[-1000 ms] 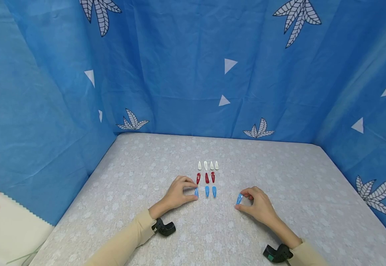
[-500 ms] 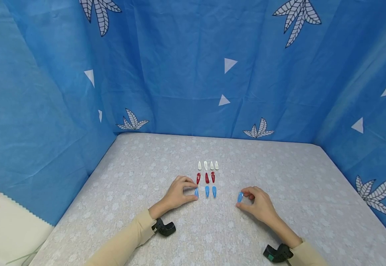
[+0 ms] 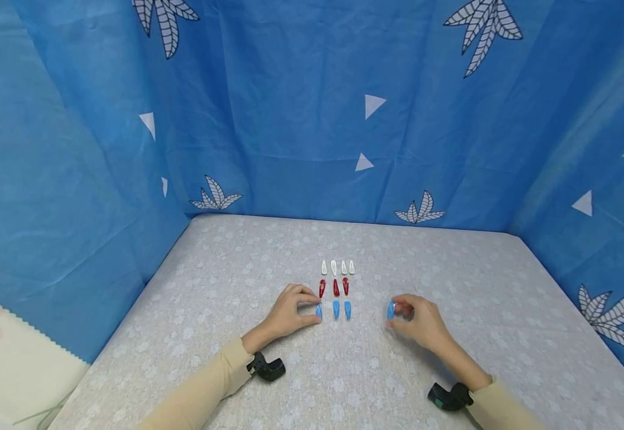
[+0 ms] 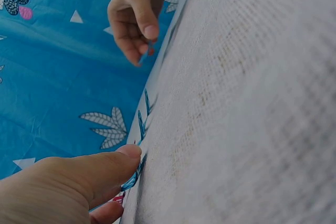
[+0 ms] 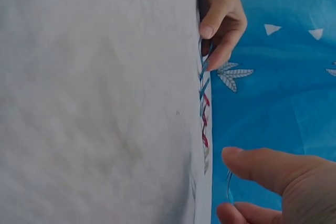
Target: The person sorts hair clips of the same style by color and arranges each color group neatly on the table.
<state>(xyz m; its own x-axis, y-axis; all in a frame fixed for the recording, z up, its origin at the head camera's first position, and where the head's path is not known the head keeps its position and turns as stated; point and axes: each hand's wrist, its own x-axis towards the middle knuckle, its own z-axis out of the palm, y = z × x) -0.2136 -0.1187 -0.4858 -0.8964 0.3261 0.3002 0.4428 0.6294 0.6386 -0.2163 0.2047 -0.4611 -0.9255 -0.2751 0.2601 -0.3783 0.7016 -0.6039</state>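
In the head view my left hand (image 3: 286, 313) pinches a blue snap hair clip (image 3: 319, 311) by its two ends, at the left end of the blue row on the table. Two more blue clips, a middle one (image 3: 336, 310) and a right one (image 3: 348, 310), lie beside it. Off to the right, my right hand (image 3: 419, 322) holds another blue hair clip (image 3: 391, 310) between thumb and fingers. The right wrist view shows this held clip (image 5: 229, 186) edge-on, raised off the tabletop.
Behind the blue row lie three red hair clips (image 3: 336, 288), and beyond them a row of several white clips (image 3: 334, 267). A pale floral cloth covers the table (image 3: 226, 257). Blue curtains (image 3: 301, 119) stand along its back and sides.
My right hand has shifted slightly right and upward, and the clip in it has turned from slanted to nearly straight. The left hand stays at its clip.
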